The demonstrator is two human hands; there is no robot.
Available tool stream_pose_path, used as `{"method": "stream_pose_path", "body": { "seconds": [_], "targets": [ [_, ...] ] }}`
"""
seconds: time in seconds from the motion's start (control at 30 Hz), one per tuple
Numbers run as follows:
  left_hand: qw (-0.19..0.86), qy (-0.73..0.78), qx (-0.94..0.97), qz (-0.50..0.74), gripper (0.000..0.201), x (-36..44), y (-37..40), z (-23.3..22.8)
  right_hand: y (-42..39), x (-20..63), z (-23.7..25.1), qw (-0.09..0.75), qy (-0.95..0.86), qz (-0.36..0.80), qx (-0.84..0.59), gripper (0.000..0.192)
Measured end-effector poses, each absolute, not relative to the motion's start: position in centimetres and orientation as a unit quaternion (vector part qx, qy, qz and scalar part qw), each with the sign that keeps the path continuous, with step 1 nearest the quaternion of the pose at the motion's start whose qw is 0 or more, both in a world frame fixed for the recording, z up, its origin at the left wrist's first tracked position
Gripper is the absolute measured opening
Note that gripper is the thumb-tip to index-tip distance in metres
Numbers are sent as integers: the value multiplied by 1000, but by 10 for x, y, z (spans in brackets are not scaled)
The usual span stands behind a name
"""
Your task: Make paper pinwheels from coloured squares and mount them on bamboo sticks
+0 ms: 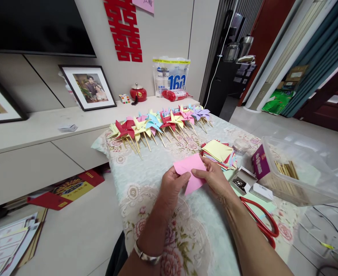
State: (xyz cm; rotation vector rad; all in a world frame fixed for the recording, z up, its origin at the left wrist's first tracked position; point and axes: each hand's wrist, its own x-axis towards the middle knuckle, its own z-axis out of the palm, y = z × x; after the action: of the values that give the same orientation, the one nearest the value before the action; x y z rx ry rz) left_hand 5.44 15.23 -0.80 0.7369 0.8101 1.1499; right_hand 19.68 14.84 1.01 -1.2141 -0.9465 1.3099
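A square of pink paper [188, 165] is held up over the table between both of my hands. My left hand [173, 184] pinches its left edge, thumb on top. On the right side, my right hand [210, 174] grips the same sheet, its thumb lying near the middle. The paper appears cut or creased, with a corner pointing down. Just beyond my right hand lies a stack of coloured paper sheets [219, 151]. Rows of finished paper pinwheels [154, 122] on wooden sticks rest along the table's far side.
Right of my hands are a small box of metal fasteners [240, 182], red-handled scissors [262, 218] and a clear plastic bin [289, 188] holding wooden sticks [286, 168]. Behind the table, a white cabinet [100, 119] carries a framed photo [87, 87] and a bag of cups [171, 78].
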Motion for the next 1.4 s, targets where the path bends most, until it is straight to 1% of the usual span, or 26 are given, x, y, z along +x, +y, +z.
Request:
{"method": "stream_pose_path", "body": {
  "seconds": [0.13,0.27,0.37,0.43,0.5,0.87,1.0,1.13,1.23,1.4],
  "targets": [
    [720,333,317,520,48,57,152,-12,148,196,11,526,-393,562,-502,49],
    [707,358,309,526,45,57,152,-16,147,195,13,525,-375,593,-482,45],
    [704,359,304,531,43,57,153,-16,147,195,14,527,-351,606,-481,54],
    [707,356,305,530,42,57,153,-15,147,195,14,528,-344,605,-487,60],
    [706,356,307,529,41,56,152,-14,147,195,13,528,-347,599,-492,62],
    [673,400,326,530,39,57,154,-20,147,198,11,527,-369,577,-503,58],
    [672,403,331,526,39,56,155,-22,146,198,10,518,-382,575,-505,61],
    [661,424,337,520,39,57,155,-21,147,195,11,514,-411,557,-506,50],
    [662,423,328,524,41,58,155,-19,148,192,12,527,-413,545,-504,42],
    [692,388,304,527,48,59,153,-16,147,189,14,544,-398,539,-504,40]
  ]
}}
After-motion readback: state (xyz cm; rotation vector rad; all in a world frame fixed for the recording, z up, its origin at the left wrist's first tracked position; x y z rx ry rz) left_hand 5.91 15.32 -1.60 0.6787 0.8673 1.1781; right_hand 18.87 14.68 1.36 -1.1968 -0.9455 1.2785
